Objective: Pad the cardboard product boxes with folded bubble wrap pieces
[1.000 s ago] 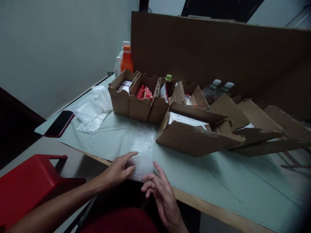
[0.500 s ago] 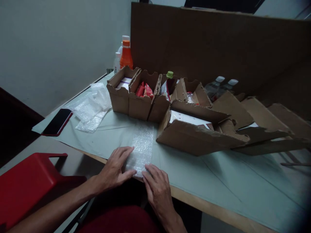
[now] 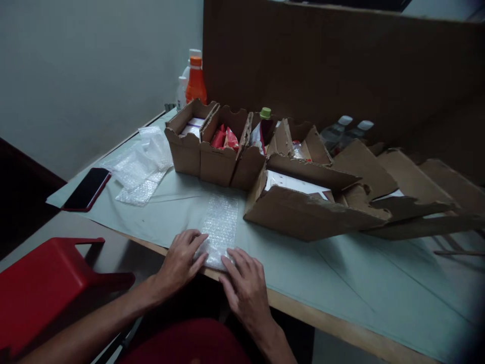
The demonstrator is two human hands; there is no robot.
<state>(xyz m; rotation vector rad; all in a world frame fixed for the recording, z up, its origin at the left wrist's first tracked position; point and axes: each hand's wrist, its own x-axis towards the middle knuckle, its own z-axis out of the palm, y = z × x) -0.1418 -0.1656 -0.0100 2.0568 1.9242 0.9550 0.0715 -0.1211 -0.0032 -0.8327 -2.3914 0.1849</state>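
Note:
A strip of clear bubble wrap lies lengthwise on the cloth-covered table, its near end folded or layered at the front edge. My left hand grips the left side of that near end, thumb low and fingers curved over it. On the right side my right hand has its fingertips on the wrap, with the thumb at the table edge. Whether anything lies inside the fold cannot be made out. More crumpled bubble wrap rests on the table farther left.
Cardboard bins holding packets and boxes stand behind the strip; a larger bin is at the right. A phone lies far left. Bottles, including an orange bottle, stand at the back. A red stool is below left.
The near end of the bubble wrap has shifted slightly away from me, and its fold looks different. My right hand has moved slightly up, its thumb lower beside the edge. The view has tilted slightly.

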